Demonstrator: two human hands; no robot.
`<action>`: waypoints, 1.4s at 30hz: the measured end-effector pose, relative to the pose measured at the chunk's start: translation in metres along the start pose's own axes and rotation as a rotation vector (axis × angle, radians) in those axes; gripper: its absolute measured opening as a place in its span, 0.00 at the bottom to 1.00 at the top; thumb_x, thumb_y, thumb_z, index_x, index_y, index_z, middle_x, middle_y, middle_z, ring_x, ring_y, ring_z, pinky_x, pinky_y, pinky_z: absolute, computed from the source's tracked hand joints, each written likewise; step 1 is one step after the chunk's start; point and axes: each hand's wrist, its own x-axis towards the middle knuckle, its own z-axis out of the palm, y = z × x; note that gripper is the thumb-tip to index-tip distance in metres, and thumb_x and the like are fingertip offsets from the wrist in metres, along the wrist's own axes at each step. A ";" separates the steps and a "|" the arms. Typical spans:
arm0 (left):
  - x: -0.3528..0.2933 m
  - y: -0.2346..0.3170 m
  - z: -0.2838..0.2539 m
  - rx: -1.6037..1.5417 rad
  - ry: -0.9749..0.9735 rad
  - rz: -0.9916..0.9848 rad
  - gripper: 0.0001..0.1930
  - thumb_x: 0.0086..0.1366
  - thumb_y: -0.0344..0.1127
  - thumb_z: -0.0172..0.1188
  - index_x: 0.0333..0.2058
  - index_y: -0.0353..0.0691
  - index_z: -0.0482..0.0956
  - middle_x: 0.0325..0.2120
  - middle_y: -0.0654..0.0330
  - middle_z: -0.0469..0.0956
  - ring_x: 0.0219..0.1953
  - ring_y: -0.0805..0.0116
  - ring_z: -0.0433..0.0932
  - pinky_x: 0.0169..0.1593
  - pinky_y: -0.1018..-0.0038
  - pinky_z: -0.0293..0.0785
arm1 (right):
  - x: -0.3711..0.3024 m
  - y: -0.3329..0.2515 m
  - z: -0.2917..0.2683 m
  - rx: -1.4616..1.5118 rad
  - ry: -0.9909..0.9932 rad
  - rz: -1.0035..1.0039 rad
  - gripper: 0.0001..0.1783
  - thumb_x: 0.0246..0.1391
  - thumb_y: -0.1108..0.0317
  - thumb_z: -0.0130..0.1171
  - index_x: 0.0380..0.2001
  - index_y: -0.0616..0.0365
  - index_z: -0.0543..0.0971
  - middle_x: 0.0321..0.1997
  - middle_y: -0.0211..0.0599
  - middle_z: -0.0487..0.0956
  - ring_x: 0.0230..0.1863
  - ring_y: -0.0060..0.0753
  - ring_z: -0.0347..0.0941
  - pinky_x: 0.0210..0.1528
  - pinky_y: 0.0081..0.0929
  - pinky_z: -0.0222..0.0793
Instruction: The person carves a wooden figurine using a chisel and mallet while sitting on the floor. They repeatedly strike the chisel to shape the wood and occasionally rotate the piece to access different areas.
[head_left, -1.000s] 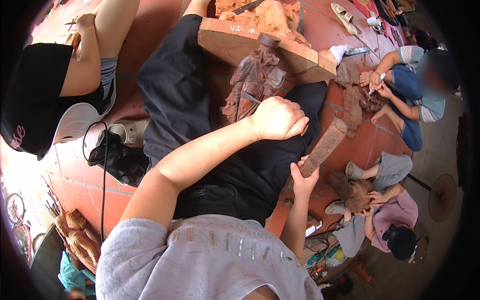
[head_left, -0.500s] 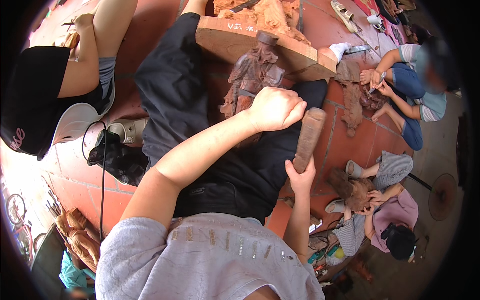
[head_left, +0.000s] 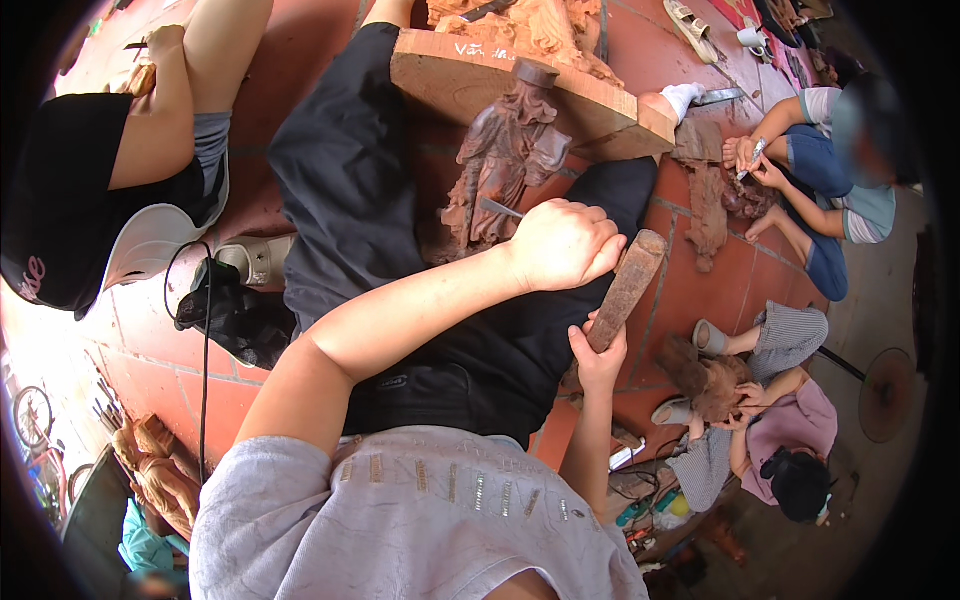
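A dark reddish-brown carved wooden figure (head_left: 510, 140) with a flat-topped hat stands between my legs. My left hand (head_left: 565, 246) is closed in a fist around a chisel (head_left: 499, 208). Its thin metal blade juts out leftward against the figure's lower robe; the handle is mostly hidden inside the fist. To the right, my right hand (head_left: 600, 357) grips the lower end of a worn wooden mallet (head_left: 630, 285). The mallet tilts up and right, its top end just beside my left fist, with a narrow gap or light contact that I cannot tell.
Behind the figure lies a thick wooden block (head_left: 450, 78) with orange carving on it. Another carved piece (head_left: 705, 200) rests on the tiles at right. Co-workers sit at the left, upper right and lower right. A black cable (head_left: 205, 370) hangs at left.
My left fist has shifted slightly right and down, and the chisel blade shows more clearly at the robe. The mallet's top has swung right and a little down.
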 end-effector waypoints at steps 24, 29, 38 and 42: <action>0.013 -0.023 0.005 0.072 0.033 -0.049 0.14 0.66 0.39 0.52 0.23 0.41 0.78 0.20 0.58 0.77 0.24 0.56 0.79 0.30 0.65 0.76 | 0.018 0.003 -0.010 0.033 -0.077 0.112 0.23 0.44 0.73 0.68 0.45 0.64 0.74 0.32 0.27 0.75 0.31 0.22 0.71 0.37 0.24 0.70; -0.012 0.000 0.000 0.075 -0.156 -0.123 0.14 0.67 0.41 0.51 0.26 0.41 0.79 0.22 0.57 0.77 0.26 0.56 0.79 0.31 0.64 0.76 | 0.012 0.004 -0.010 0.025 -0.051 0.084 0.19 0.46 0.76 0.67 0.41 0.61 0.72 0.29 0.29 0.73 0.26 0.19 0.70 0.28 0.20 0.69; -0.002 0.008 -0.028 -0.274 -0.232 -0.470 0.21 0.74 0.51 0.42 0.37 0.37 0.74 0.32 0.45 0.78 0.43 0.47 0.77 0.46 0.58 0.73 | 0.002 0.017 -0.007 0.080 -0.052 0.184 0.23 0.44 0.73 0.69 0.45 0.63 0.74 0.38 0.29 0.75 0.35 0.20 0.71 0.41 0.24 0.70; -0.001 -0.020 -0.090 -0.891 -0.140 -0.945 0.35 0.73 0.64 0.33 0.38 0.37 0.78 0.18 0.65 0.71 0.18 0.78 0.65 0.23 0.79 0.63 | -0.001 0.011 -0.007 0.073 -0.067 0.217 0.24 0.44 0.70 0.70 0.44 0.64 0.74 0.36 0.29 0.75 0.35 0.21 0.70 0.42 0.24 0.70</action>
